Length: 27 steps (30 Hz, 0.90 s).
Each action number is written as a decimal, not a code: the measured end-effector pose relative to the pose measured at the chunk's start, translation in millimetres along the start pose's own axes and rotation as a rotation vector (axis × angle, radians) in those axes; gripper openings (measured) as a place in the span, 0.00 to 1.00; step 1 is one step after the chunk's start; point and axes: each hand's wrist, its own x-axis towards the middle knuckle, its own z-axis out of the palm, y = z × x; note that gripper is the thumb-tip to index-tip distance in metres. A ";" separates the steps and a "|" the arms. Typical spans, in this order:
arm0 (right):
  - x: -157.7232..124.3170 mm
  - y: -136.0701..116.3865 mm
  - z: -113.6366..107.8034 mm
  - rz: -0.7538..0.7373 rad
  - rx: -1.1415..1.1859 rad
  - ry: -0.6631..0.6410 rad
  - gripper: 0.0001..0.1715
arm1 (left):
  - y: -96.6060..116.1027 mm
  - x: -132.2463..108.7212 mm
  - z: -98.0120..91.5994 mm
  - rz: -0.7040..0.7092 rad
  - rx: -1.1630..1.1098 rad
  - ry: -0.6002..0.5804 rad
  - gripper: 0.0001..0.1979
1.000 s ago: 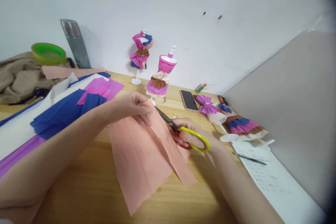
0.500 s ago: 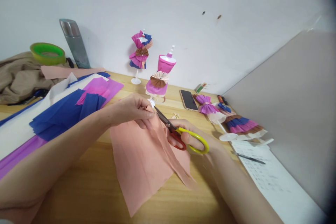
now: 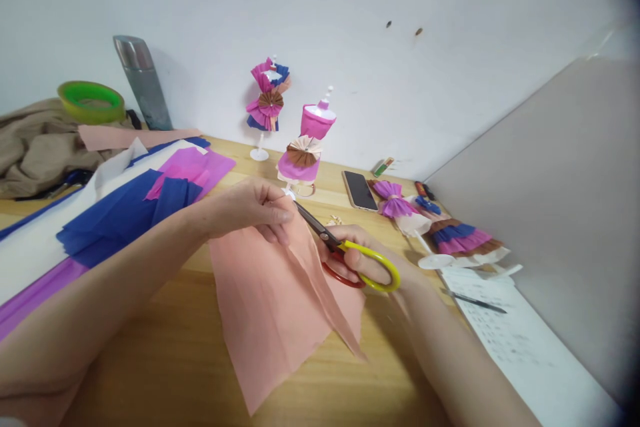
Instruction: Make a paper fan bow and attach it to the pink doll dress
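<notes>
My left hand [image 3: 260, 210] pinches the upper edge of a peach crepe paper sheet [image 3: 260, 307], which hangs and spreads over the wooden table. A narrow folded strip of the same paper slants down toward the right. My right hand [image 3: 357, 257] is closed around the scissors [image 3: 327, 233], with one yellow and one red handle loop. Their dark blades point up and left, nearly closed, at the paper beside my left fingertips. Just behind stands a small dress form [image 3: 317, 123] in pink paper with a white and brown fan at its waist.
Blue, purple and white paper sheets [image 3: 115, 213] lie left. A second dressed form [image 3: 270, 103], a bottle [image 3: 143, 83] and a green tape roll [image 3: 93, 101] stand behind. At right are a phone [image 3: 360, 191], a dress form lying down [image 3: 460, 240], and a pen [image 3: 477, 301] on written paper [image 3: 530, 347].
The scissor blades have closed further and the red loop has swung toward the yellow one. The paper strip has shifted slightly. My left hand stays in nearly the same place.
</notes>
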 end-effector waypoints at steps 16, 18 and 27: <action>1.9 1.1 2.0 -0.070 -0.023 -0.051 0.36 | -0.6 2.8 6.1 -0.009 0.040 -0.025 0.06; 2.6 4.3 2.2 -0.088 -0.010 -0.042 0.35 | 0.3 2.8 6.6 -0.016 0.039 -0.019 0.06; 3.1 15.0 -3.3 -0.050 0.006 0.050 0.32 | -6.4 5.0 -0.4 0.011 0.067 -0.054 0.07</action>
